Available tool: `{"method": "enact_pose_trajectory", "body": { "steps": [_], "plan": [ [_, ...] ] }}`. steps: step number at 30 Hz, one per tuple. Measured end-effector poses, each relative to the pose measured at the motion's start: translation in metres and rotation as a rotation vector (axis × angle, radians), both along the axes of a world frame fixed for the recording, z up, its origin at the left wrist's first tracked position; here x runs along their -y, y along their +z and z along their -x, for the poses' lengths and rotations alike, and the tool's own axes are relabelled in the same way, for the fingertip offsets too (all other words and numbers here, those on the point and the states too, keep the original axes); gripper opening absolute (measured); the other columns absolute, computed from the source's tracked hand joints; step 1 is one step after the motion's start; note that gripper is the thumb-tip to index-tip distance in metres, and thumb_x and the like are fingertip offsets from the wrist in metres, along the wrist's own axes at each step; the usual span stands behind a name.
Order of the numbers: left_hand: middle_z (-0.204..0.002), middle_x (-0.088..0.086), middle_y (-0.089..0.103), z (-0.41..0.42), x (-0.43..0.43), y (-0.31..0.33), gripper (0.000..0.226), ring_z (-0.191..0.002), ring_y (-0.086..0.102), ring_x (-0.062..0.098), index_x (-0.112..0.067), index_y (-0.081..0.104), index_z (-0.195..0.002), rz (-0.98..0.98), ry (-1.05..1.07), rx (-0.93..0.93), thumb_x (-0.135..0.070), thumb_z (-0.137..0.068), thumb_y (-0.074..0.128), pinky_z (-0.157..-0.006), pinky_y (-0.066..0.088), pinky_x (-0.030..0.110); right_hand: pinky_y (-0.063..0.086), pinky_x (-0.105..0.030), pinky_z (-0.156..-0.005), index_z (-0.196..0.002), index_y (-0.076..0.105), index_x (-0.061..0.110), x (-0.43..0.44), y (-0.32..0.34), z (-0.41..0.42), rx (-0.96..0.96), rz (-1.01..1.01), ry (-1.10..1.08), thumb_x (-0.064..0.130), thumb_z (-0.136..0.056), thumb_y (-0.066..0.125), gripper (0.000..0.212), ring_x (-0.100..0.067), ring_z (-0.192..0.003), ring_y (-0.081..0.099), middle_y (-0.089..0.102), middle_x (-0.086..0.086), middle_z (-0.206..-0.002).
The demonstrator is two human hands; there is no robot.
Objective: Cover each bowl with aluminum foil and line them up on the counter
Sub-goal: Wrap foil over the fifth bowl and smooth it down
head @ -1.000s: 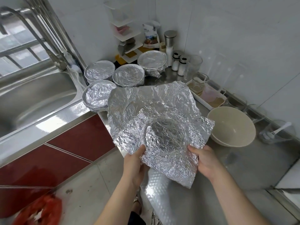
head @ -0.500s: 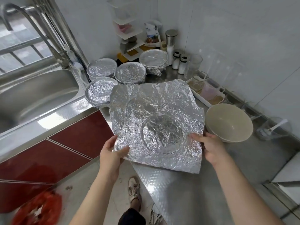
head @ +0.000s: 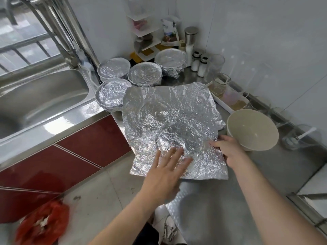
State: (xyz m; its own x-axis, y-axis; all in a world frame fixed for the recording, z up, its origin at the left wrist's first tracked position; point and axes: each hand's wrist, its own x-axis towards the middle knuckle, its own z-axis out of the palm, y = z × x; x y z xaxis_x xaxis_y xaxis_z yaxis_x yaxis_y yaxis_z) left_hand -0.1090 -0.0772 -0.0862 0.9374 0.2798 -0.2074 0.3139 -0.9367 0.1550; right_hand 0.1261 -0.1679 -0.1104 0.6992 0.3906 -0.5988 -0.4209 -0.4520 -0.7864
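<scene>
The foil sheet (head: pixel 169 119) is thin metal, bright and heavily crinkled, with a round imprint pressed into it. The four foil-covered bowls (head: pixel 143 73) carry the same wrinkled, shiny skin. The uncovered bowl (head: pixel 252 129) looks like smooth, matt cream ceramic or plastic; which one is unclear. The desk (head: pixel 230 209) is brushed steel, dull grey with a dimpled patch at its near edge. The sink (head: pixel 44 96) is polished steel with soft glare. The cabinet fronts (head: pixel 92 138) are glossy dark red.

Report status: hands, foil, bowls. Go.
Left hand open, flat on foil sheet; right hand pinning its edge. Four foil-covered bowls by the sink. Bare bowl uncovered, unobstructed.
</scene>
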Motion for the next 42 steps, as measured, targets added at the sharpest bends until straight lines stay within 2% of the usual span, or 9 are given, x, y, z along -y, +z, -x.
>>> {"method": "enact_pose_trajectory", "body": {
  "steps": [3, 7, 10, 14, 18, 22, 27, 38, 42],
  "plan": [
    [-0.162, 0.005, 0.009, 0.0, -0.008, -0.004, 0.064, -0.149, 0.007, 0.028, -0.028, 0.01, -0.155, 0.007, 0.058, 0.149, -0.032, -0.092, 0.019, -0.119, 0.009, 0.055, 0.054, -0.041, -0.085, -0.114, 0.064, 0.004, 0.001, -0.002, -0.004, -0.087, -0.033, -0.026, 0.005, -0.077, 0.077, 0.04, -0.026, -0.089, 0.066, 0.07, -0.01, -0.1],
    [-0.137, 0.004, 0.058, 0.0, -0.028, -0.008, 0.05, -0.127, 0.054, 0.023, -0.015, 0.057, -0.135, -0.095, -0.001, 0.435, -0.011, -0.086, 0.066, -0.099, 0.05, 0.048, 0.037, -0.019, -0.043, -0.098, 0.061, 0.013, 0.007, 0.015, -0.005, -0.197, -0.092, 0.008, 0.022, -0.081, 0.076, 0.025, -0.009, -0.048, 0.041, 0.05, 0.002, -0.064],
    [-0.126, 0.003, 0.066, -0.008, -0.039, 0.008, 0.05, -0.115, 0.064, 0.023, -0.013, 0.065, -0.126, -0.078, 0.105, 0.551, -0.006, -0.078, 0.077, -0.095, 0.053, 0.044, 0.028, -0.02, -0.046, -0.091, 0.056, 0.021, 0.004, 0.033, -0.005, -0.225, -0.141, 0.071, 0.029, -0.085, 0.072, 0.019, -0.005, -0.042, 0.044, 0.053, 0.006, -0.055],
    [-0.118, 0.005, 0.07, -0.016, -0.044, 0.028, 0.034, -0.111, 0.066, 0.023, -0.01, 0.071, -0.118, -0.154, 0.034, 0.65, -0.019, -0.091, 0.052, -0.091, 0.056, 0.042, 0.039, -0.022, -0.053, -0.12, 0.048, 0.026, -0.003, 0.041, -0.012, -0.105, -0.119, 0.133, 0.018, -0.077, 0.08, 0.054, -0.008, -0.064, 0.057, 0.062, -0.003, -0.092],
    [-0.114, 0.002, 0.072, -0.001, -0.039, 0.007, 0.044, -0.105, 0.069, 0.021, -0.012, 0.071, -0.117, -0.192, -0.138, 0.518, -0.012, -0.075, 0.083, -0.085, 0.059, 0.04, 0.035, -0.022, -0.058, -0.14, 0.043, 0.02, 0.003, 0.033, -0.011, 0.099, -0.002, 0.196, 0.019, -0.071, 0.085, 0.081, -0.014, -0.086, 0.053, 0.054, -0.007, -0.133],
    [-0.109, 0.001, 0.074, 0.004, -0.023, -0.013, 0.034, -0.097, 0.072, 0.021, -0.012, 0.074, -0.112, -0.231, -0.24, 0.461, -0.024, -0.09, 0.051, -0.074, 0.061, 0.039, 0.027, -0.021, -0.051, -0.142, 0.042, 0.014, 0.012, 0.018, -0.001, 0.128, 0.068, 0.197, 0.013, -0.075, 0.082, 0.078, -0.002, -0.059, 0.033, 0.059, -0.012, -0.124],
    [-0.108, 0.002, 0.074, 0.007, -0.008, -0.019, 0.073, -0.095, 0.072, 0.021, -0.013, 0.076, -0.109, -0.238, -0.276, 0.504, -0.027, -0.106, 0.004, -0.074, 0.061, 0.037, 0.051, -0.026, -0.051, -0.148, 0.032, 0.014, 0.012, 0.014, 0.008, 0.036, 0.093, 0.125, -0.001, -0.082, 0.072, 0.078, -0.02, -0.081, 0.058, 0.048, -0.011, -0.136],
    [-0.117, -0.002, 0.07, 0.016, -0.009, -0.026, 0.043, -0.105, 0.067, 0.022, -0.017, 0.074, -0.109, -0.114, -0.198, 0.464, -0.041, -0.098, 0.041, -0.08, 0.056, 0.033, 0.055, -0.039, -0.088, -0.147, 0.028, 0.006, 0.005, 0.019, 0.014, 0.001, 0.007, 0.105, 0.023, -0.082, 0.076, 0.083, -0.01, -0.086, 0.052, 0.044, -0.002, -0.12],
    [-0.106, -0.007, 0.07, 0.009, -0.013, -0.026, 0.026, -0.095, 0.063, 0.018, -0.019, 0.072, -0.103, -0.03, -0.076, 0.498, -0.035, -0.097, 0.052, -0.075, 0.054, 0.035, 0.053, -0.03, -0.072, -0.143, 0.035, 0.009, 0.001, 0.005, 0.015, -0.033, -0.003, 0.131, 0.023, -0.077, 0.081, 0.082, -0.016, -0.099, 0.056, 0.048, -0.001, -0.124]
  ]
}}
